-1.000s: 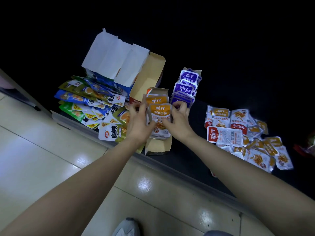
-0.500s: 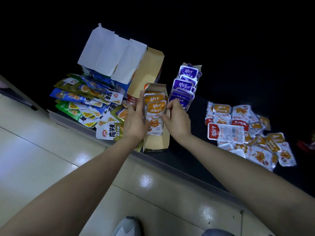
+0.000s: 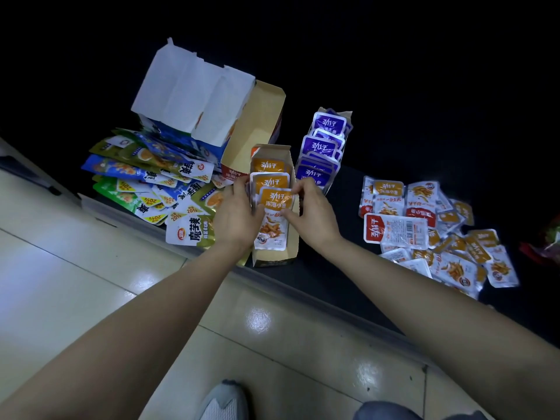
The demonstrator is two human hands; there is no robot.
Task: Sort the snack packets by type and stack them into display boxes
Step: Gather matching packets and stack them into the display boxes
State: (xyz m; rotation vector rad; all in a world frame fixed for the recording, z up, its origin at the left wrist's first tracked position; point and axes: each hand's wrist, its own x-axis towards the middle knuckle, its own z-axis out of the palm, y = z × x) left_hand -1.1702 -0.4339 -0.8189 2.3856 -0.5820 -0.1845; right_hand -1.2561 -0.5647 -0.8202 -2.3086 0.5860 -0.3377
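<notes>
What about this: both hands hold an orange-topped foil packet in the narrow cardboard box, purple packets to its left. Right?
No: head view shows the purple packets right of the narrow cardboard box. Left hand and right hand do hold the orange-topped foil packet.

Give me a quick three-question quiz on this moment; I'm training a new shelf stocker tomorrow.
1. Multiple choice: what colour is the top of the packet that the left hand and right hand hold over the narrow display box? A purple, B orange, C green.
2. True or false: a loose pile of packets lies to the right of the box.
3. Fill in: the stack just right of the box holds ____-topped packets.

Key: 1 B, the orange packet; 2 true; 3 purple.
</notes>
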